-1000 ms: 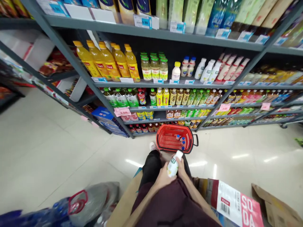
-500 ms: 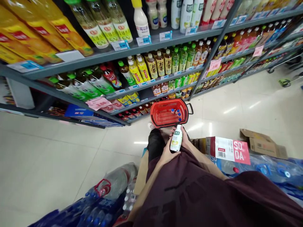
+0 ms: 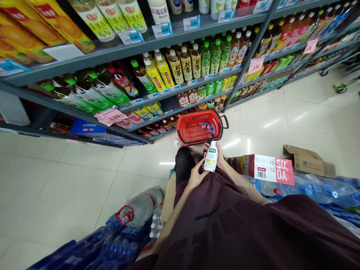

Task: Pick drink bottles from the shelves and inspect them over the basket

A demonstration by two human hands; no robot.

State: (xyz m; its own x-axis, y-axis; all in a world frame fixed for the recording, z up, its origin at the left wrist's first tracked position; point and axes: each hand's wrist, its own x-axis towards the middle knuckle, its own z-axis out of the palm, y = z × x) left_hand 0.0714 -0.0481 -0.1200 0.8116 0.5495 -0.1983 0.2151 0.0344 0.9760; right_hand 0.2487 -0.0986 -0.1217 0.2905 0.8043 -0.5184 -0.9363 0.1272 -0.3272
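A white soy milk bottle (image 3: 211,158) with a green-and-yellow label is upright in front of my lap, its label facing me. My left hand (image 3: 197,174) is closed at the bottle's lower left, touching near its base. From the right, my right hand (image 3: 220,156) wraps behind the bottle; some of its fingers show past the far left side. Just beyond my hands, a red shopping basket (image 3: 191,132) sits on the floor against the shelf. Several blue-capped bottles (image 3: 209,126) are at its right end.
Shelves of drinks (image 3: 184,67) run along the front, with price tags on their edges. To my right are a SODA carton (image 3: 270,168), an open cardboard box (image 3: 312,162) and large water bottles (image 3: 309,189). Wrapped bottle packs (image 3: 120,245) lie at lower left. A wheeled cart (image 3: 340,88) stands far right.
The view has tilted down slightly, so shelves and basket sit a little higher. Both hands keep the bottle, now turned with its label more squarely toward me.
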